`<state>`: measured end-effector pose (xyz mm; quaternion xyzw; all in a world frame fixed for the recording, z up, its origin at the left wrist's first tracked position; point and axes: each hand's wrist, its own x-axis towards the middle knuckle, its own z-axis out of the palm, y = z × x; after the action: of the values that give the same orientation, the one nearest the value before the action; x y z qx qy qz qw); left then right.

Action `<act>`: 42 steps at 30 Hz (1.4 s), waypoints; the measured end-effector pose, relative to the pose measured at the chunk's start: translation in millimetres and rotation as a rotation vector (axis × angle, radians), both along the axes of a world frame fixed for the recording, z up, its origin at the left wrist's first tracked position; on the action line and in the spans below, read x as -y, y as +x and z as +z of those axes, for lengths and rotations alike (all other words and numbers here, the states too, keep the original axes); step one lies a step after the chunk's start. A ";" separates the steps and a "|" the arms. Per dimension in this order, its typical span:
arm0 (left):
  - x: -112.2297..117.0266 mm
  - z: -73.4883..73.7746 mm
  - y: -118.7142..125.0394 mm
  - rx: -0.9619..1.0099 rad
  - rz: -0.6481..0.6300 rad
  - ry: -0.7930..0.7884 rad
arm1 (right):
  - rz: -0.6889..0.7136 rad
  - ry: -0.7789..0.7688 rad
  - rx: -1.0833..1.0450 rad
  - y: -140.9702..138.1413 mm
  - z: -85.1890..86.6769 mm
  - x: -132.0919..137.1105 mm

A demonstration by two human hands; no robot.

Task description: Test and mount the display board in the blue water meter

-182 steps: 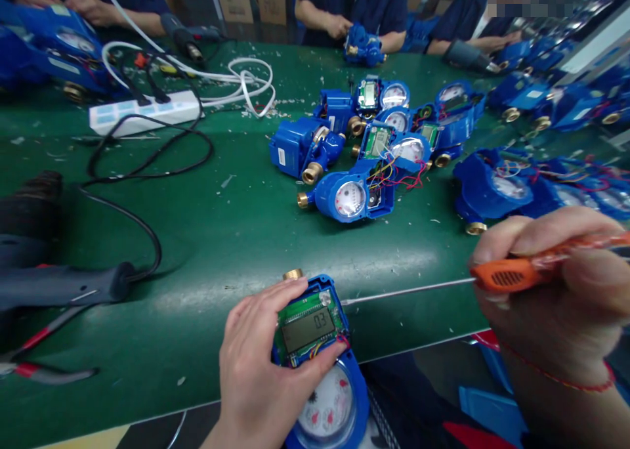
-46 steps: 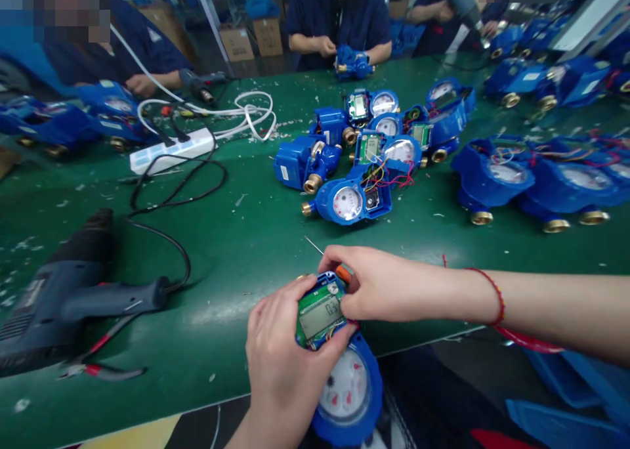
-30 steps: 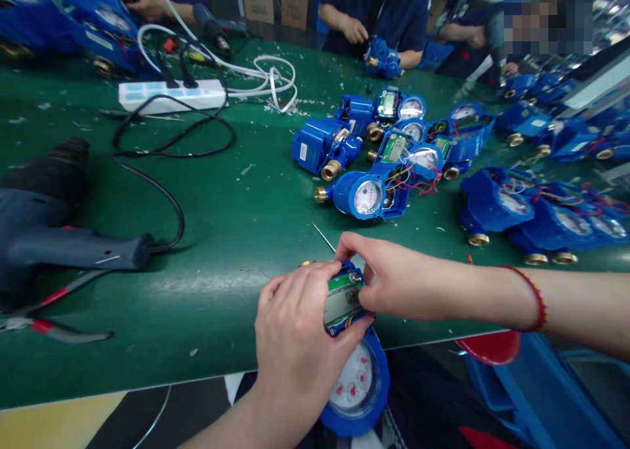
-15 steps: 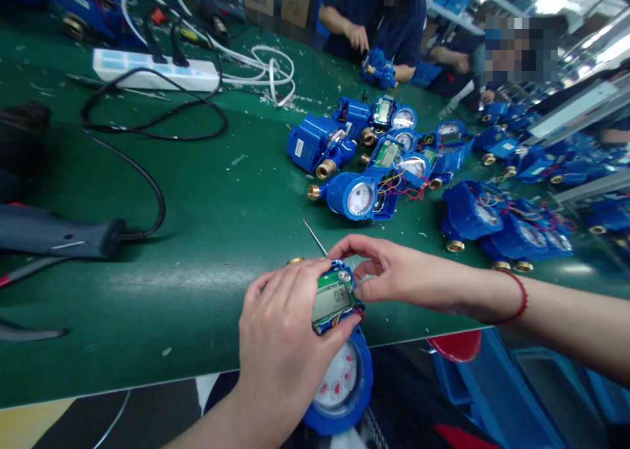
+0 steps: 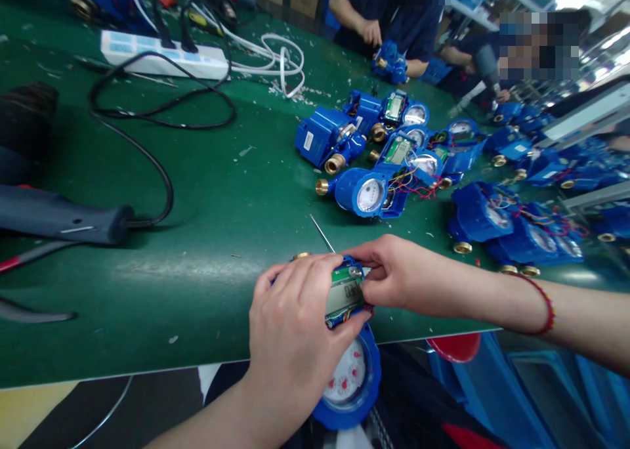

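Observation:
A blue water meter [image 5: 350, 377] hangs over the near edge of the green table [image 5: 207, 265], its white dial toward me and a green circuit board with an LCD screen [image 5: 344, 297] on top. My left hand [image 5: 290, 324] is wrapped round the board end of the meter. My right hand [image 5: 394, 275] pinches at the board's upper right corner, fingers closed. A thin metal screwdriver shaft [image 5: 321, 232] sticks out past the right fingers; its handle is hidden in the hand.
Several open blue meters [image 5: 374, 153] with loose wires lie mid-table, more at the right [image 5: 512, 226]. A dark power tool [image 5: 59, 216] with a black cable lies at left, a white power strip [image 5: 162, 48] behind. Other people work at the far side.
Six seconds ago my right hand held the orange screwdriver out to the right; it has come to the board and now pinches its corner. My left hand has stayed on the meter.

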<state>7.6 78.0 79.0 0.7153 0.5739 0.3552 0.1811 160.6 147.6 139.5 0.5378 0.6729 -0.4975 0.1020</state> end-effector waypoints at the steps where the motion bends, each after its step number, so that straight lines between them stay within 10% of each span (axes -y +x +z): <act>1: -0.4 0.1 0.1 0.000 0.000 -0.001 | 0.011 0.016 0.026 -1.8 1.2 0.2; 10: 1.2 -1.3 -0.7 0.019 -0.006 -0.010 | -0.006 0.113 0.063 -5.8 0.8 5.3; 19: 1.3 -1.9 1.5 0.036 -0.013 -0.038 | -0.288 -0.233 -0.239 0.7 -2.9 6.0; 27: 3.7 -2.2 -0.1 0.010 0.007 -0.028 | -0.077 0.116 0.103 -9.9 -3.8 10.2; 37: 5.6 -0.4 -0.9 -0.076 0.071 -0.015 | -0.001 0.050 0.038 -5.7 -2.2 2.9; 42: 5.3 0.0 1.5 -0.087 0.064 0.001 | 0.063 0.283 0.189 -13.5 -5.1 10.5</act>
<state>9.0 72.6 78.9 0.7116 0.6036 0.3296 0.1441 147.1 137.0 134.4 0.5698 0.7401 -0.3418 0.1037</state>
